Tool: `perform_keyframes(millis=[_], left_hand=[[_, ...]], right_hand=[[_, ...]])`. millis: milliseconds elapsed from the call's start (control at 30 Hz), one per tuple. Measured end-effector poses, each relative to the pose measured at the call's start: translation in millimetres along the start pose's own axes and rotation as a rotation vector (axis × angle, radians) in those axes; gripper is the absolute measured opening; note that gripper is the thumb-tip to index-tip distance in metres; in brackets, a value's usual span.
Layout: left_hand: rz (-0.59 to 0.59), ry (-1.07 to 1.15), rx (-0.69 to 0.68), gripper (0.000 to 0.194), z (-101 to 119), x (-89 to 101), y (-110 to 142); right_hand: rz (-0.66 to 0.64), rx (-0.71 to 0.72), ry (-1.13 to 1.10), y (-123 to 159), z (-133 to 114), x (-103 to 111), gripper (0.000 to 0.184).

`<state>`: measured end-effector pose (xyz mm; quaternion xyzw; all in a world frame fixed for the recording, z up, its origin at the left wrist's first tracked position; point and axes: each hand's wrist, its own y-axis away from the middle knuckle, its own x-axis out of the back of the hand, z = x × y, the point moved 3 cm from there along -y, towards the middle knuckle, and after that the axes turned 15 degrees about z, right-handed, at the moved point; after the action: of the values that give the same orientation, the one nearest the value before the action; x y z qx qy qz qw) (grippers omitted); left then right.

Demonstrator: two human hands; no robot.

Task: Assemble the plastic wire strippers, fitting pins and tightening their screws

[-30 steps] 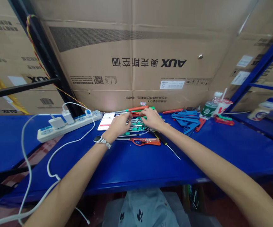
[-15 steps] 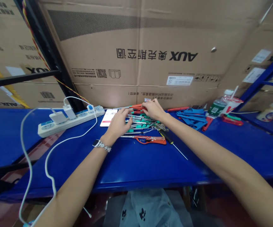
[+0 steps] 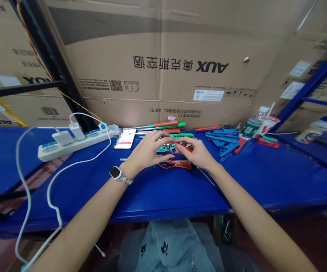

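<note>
Both my hands meet over the blue bench top [image 3: 163,196], a little above a heap of screwdrivers [image 3: 169,130] with green and red handles. My left hand [image 3: 148,151], a watch [image 3: 115,173] on its wrist, has its fingertips closed on a small red loop-shaped piece [image 3: 170,145]. My right hand [image 3: 197,152] pinches the same piece from the other side. An orange-handled tool [image 3: 176,164] lies flat on the bench just below my fingers. A thin black screwdriver shaft [image 3: 207,176] pokes out beside my right wrist.
A white power strip [image 3: 75,139] with chargers and trailing white cables [image 3: 50,181] lies at the left. A phone [image 3: 125,139] lies beside it. Blue plastic tools [image 3: 222,139], a water bottle [image 3: 250,128], a cup [image 3: 267,124] and a white bottle [image 3: 312,132] stand at the right. Big cardboard boxes [image 3: 163,75] close off the back.
Both hands have drawn back from the far side of the screwdriver heap toward me and come together, now pinching the red loop-shaped piece between them. The view shifted slightly.
</note>
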<state>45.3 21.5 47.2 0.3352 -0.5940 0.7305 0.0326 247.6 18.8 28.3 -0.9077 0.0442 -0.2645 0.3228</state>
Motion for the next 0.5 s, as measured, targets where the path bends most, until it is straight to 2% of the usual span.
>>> perform_keyframes(millis=[167,300,500], left_hand=[[-0.004,0.034,0.039,0.020,-9,-4.4,3],[0.029,0.132,0.205,0.016,-22,-6.4,7],[0.049,0.093,0.369,0.015,-41,-7.8,16]], right_hand=[[0.020,-0.002,-0.011,3,7,-4,0.024],[0.043,0.073,0.125,1,7,-4,0.013],[0.088,0.104,0.370,-2,16,16,0.006]])
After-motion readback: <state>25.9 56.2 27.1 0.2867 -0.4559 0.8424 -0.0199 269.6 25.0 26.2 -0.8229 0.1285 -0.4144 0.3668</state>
